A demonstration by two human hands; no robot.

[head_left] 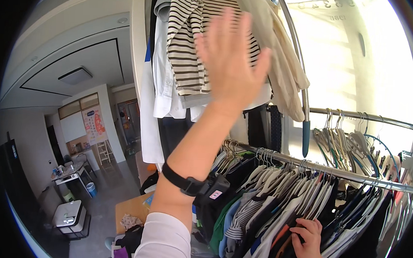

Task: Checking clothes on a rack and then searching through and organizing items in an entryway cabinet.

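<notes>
My left hand (pixel 232 61) is raised with its fingers spread, slightly blurred, in front of a black-and-white striped long-sleeved top (pixel 185 59). It holds nothing; whether it touches the top I cannot tell. Beside the striped top hang a white shirt (pixel 163 81) and a beige garment (pixel 287 82). Lower right, my right hand (pixel 310 239) is by the packed clothes on the lower rail, its fingers loosely bent and apart. An orange garment (pixel 280 234) hangs close to its fingertips. Around it are dark clothes and several white hangers (pixel 321 196).
A metal rail (pixel 288 158) carries the lower row of clothes. Bare hangers (pixel 340 135) hang on a rail behind it, near a bright window covering (pixel 343 56). A pole with a teal end (pixel 305 138) hangs down. At left are a desk (pixel 71 174) and a white box-like table (pixel 69 213).
</notes>
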